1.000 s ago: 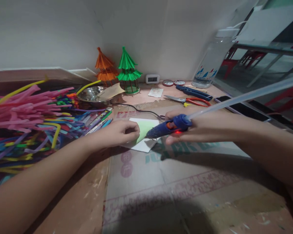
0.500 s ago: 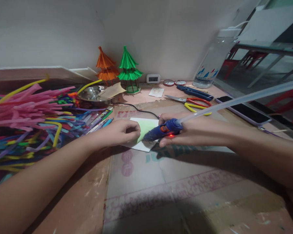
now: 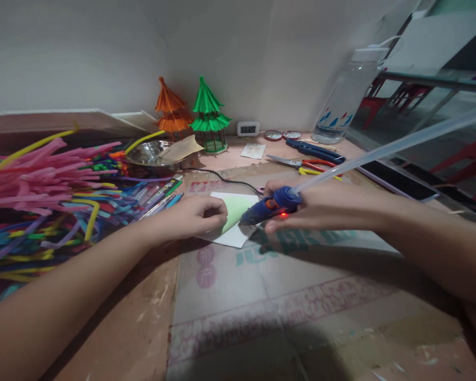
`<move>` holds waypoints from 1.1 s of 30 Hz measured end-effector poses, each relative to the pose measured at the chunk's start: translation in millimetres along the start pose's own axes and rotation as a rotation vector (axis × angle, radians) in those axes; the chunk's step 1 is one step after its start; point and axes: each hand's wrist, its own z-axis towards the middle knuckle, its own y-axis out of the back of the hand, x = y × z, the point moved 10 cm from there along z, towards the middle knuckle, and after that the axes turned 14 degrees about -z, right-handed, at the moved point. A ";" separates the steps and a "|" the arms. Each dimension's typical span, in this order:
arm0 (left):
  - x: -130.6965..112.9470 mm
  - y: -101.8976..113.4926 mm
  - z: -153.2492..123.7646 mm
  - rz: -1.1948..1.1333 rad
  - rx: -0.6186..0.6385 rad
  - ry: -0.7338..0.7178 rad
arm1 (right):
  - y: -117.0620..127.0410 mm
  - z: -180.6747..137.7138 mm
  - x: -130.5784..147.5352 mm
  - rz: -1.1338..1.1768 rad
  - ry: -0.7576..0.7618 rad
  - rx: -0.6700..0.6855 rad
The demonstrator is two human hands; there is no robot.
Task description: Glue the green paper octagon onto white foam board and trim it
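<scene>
My right hand (image 3: pixel 297 203) is wrapped round a blue hot glue gun (image 3: pixel 269 205) with a small red light. A long translucent glue stick (image 3: pixel 384 151) runs out of its back end, up to the right. The gun's dark nozzle points left, just over a white card (image 3: pixel 234 238) and a piece of light green paper (image 3: pixel 236 207) lying on it. My left hand (image 3: pixel 202 216) is closed in a pinch at the left edge of the green paper, its fingertips covering that edge. Whether the nozzle touches the paper I cannot tell.
Pink pipe cleaners (image 3: pixel 43 174) and several other colours pile up at left. Behind stand a metal bowl (image 3: pixel 150 153), an orange model pavilion (image 3: pixel 170 108), a green one (image 3: pixel 210 116) and a timer (image 3: pixel 248 128). Scissors (image 3: pixel 285 161), a phone (image 3: pixel 396 180) and a bottle (image 3: pixel 341 100) are right.
My right hand and the glue gun have shifted slightly right and up, drawing the nozzle away from my left fingertips. My left hand has stayed nearly still.
</scene>
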 end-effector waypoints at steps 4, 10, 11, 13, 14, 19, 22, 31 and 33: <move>0.0 0.1 0.4 0.024 0.001 -0.003 | -0.1 5.2 -10.7 -0.076 -0.004 -0.018; -0.1 -0.3 -0.4 0.025 0.007 -0.009 | 6.6 9.4 -24.9 -0.162 -0.032 -0.070; -0.1 -0.3 -0.6 0.022 0.008 -0.010 | 8.2 8.7 -25.8 -0.168 -0.041 -0.072; -0.6 -0.4 -1.0 0.017 0.008 -0.012 | 8.3 7.1 -24.4 -0.145 -0.032 -0.059; -0.6 -0.5 -1.0 0.015 0.008 -0.009 | 6.2 6.2 -22.2 -0.117 -0.015 -0.043; 0.5 0.0 -0.4 0.007 -0.002 0.005 | -7.6 3.9 -8.5 0.049 0.069 -0.010; 0.8 -0.3 0.1 0.010 -0.001 -0.004 | -10.2 4.5 -0.4 0.049 0.120 -0.027; -0.5 0.5 -0.3 0.006 -0.010 -0.002 | -19.8 11.8 -3.0 0.128 0.109 -0.011; -0.2 0.1 -0.1 0.007 -0.006 -0.003 | -20.1 11.9 -1.9 0.158 0.142 -0.033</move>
